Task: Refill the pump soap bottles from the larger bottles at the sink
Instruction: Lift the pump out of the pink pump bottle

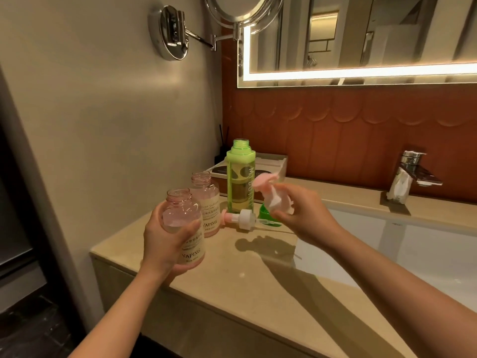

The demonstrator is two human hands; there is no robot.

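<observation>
Left hand [165, 244] wraps a clear pink pump bottle [184, 228]: thumb across the front above the YAPING label, fingers curled behind. This bottle is upright and lifted off the tabletop [232, 288], left of the green bottle [240, 187] and nearer the camera. Neck open, no pump fitted. Liquid level hard to read.

Right hand [302, 215] has its fingers curled round a pink-and-white pump head [268, 196], gripping the white collar with the pink nozzle uppermost. It is held in the air just right of the green bottle, level with that bottle's lower half. Pump head blurred.

Green bottle: tall, square-shouldered, uncapped, standing upright on the tabletop with yellowish liquid inside.

- Second pink bottle [206, 202] stands just left of the green bottle, neck open, same label.
- Second pump head [244, 219] lies on its side at the foot of the green bottle, dip tube pointing right.
- Green cap [264, 215] sits just right of the green bottle's base, partly hidden by the right hand.
- Tray [271, 161] is behind the green bottle, against the wall.
- Reed diffuser [222, 148] is behind the green bottle and to its left.
- Sink basin [387, 244] is well to the right of the green bottle, with the faucet [415, 169] at its far edge.
</observation>
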